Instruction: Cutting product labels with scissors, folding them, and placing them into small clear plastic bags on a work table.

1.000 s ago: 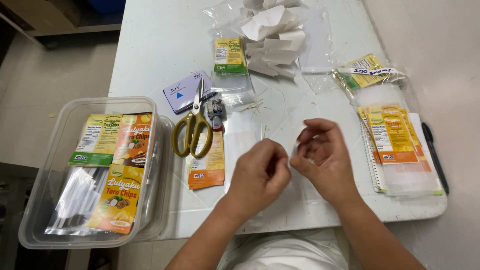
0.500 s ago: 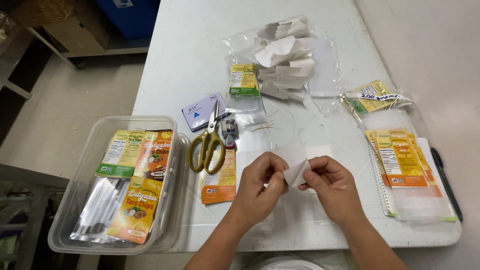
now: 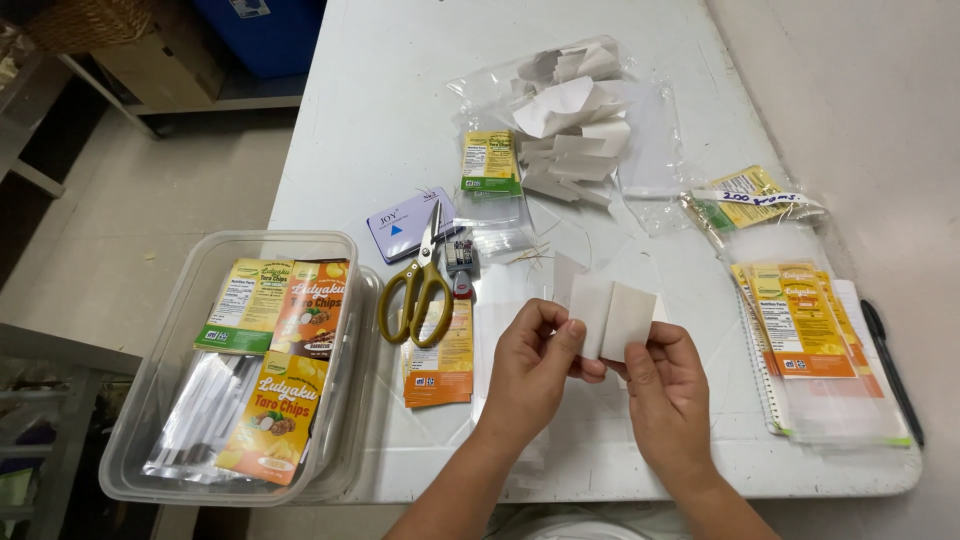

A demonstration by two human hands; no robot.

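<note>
1. Two hands work on one small thing: a white paper strip [image 3: 612,318]. It is up in the air, just above the near part of the white table [image 3: 400,120].
2. The left hand [image 3: 532,372] pinches the left end of the strip with thumb and fingers. The right hand [image 3: 668,385] pinches the lower right corner. Both hands hold it tight and nothing else.
3. The strip looks like it is in folded parts, side by side. I think the step is peeling or opening it. It helps to keep the fingertips at the very edges, so the middle stays flat.
4. Pull slowly and evenly. A quick tug could tear thin paper or make it curl and stick to itself.
5. A see-through bag [image 3: 510,350] lies flat on the table right under the hands. Keep the strip lifted so it does not catch on the bag.
6. The yellow scissors [image 3: 418,285] lie to the left, near the left hand. Keep the wrist away from the points.
7. A pile of loose white papers [image 3: 568,115] sits far up the table, and a plastic tub [image 3: 180,330] of packets sits at the left edge. Both are well apart from the hands, so there is room to move.
</note>
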